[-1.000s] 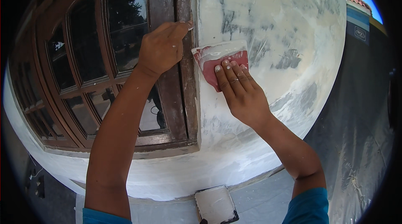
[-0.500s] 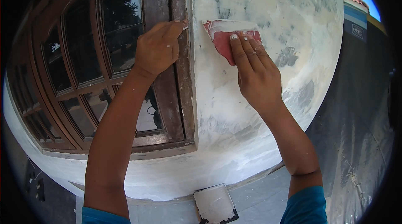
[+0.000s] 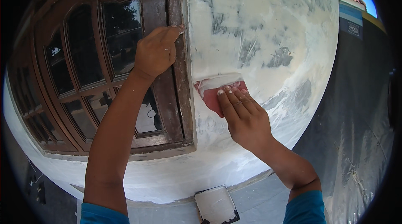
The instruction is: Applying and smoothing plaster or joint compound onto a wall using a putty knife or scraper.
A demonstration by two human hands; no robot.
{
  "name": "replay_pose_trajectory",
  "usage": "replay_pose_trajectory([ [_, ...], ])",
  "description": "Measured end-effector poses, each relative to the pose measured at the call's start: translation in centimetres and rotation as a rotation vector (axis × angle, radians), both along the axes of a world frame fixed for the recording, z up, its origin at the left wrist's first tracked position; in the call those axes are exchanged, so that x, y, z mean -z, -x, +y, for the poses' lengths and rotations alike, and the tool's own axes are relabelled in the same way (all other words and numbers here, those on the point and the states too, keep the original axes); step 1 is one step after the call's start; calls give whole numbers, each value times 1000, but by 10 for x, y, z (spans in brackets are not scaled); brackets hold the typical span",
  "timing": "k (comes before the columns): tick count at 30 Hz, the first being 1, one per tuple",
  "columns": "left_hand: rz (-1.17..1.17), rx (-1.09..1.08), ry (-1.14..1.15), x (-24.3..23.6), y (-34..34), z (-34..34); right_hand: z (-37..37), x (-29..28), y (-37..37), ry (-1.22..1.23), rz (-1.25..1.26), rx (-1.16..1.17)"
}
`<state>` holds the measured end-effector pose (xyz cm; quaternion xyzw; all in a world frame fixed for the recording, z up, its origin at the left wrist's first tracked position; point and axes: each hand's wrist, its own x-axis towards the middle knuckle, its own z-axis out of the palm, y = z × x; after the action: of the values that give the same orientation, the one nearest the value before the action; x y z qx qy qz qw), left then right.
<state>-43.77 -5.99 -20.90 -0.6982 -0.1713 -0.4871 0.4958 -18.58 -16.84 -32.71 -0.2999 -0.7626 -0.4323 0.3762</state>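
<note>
The right hand (image 3: 245,117) presses a red putty scraper (image 3: 217,92) flat against the white plastered wall (image 3: 268,27), fingers extended over its blade, just at 3 o'clock of the brown window frame (image 3: 178,81); the left hand (image 3: 155,51) rests, fingers curled, on that frame at 10 o'clock of the scraper

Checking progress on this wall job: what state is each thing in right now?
Wall: patchy white filler, grey spots showing.
Red spreader: pressed flat on wall, white paste on its top edge.
Right hand: fingers pressing the spreader.
Left hand: resting on the window frame.
Window: shut.
Tray: coated white.
</note>
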Motion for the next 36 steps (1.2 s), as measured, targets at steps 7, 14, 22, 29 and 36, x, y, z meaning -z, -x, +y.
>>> replay_pose_trajectory([
  [7, -16, 5, -21, 0, -5, 2, 51, -33, -2, -157, 73, 111],
  [14, -10, -28, -13, 1, -4, -3, 26, 42, 0, 5, -7, 40],
  [22, -38, 43, 50, 3, -6, 3, 33, -53, 12, -236, 76, 64],
  [29, -26, -25, -19, 2, -6, -2, 24, 40, 10, -74, -161, 125],
  [36, -33, 25, 24, 5, -3, 1, 8, -27, 0, -88, 84, 108],
])
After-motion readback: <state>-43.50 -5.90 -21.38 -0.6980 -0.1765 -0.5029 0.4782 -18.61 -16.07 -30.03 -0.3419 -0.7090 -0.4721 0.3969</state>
